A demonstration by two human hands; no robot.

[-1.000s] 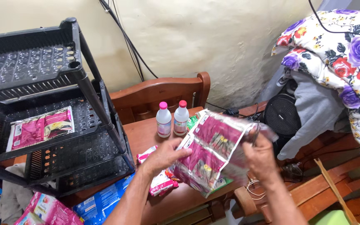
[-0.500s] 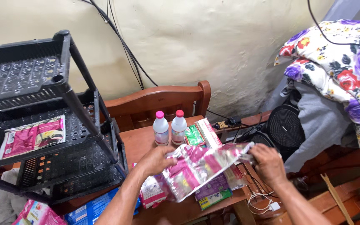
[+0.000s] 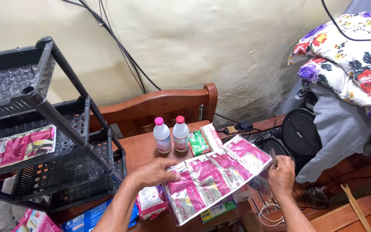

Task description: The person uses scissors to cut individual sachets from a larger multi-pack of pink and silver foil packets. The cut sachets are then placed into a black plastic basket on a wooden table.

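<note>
Both hands hold a connected strip of pink and silver sachets [image 3: 213, 178] stretched nearly flat over a wooden table [image 3: 139, 148]. My left hand [image 3: 153, 172] grips the strip's near left end. My right hand [image 3: 281, 176] pinches its far right end. Behind the strip stand two small white bottles with pink caps [image 3: 171, 135], and beside them lie a green sachet [image 3: 199, 143] and a pink-and-white sachet [image 3: 212, 136]. More packets [image 3: 150, 202] lie on the table under the strip.
A black plastic rack [image 3: 44, 141] stands at the left with a pink sachet sheet [image 3: 22, 146] on its middle shelf. A wooden chair back [image 3: 159, 103] is behind the table. A black fan [image 3: 299, 133], cables and floral bedding [image 3: 353, 64] sit at the right.
The sachet strip has come down from upright in front of me to nearly flat over the table. My hands have moved apart and stretched it out.
</note>
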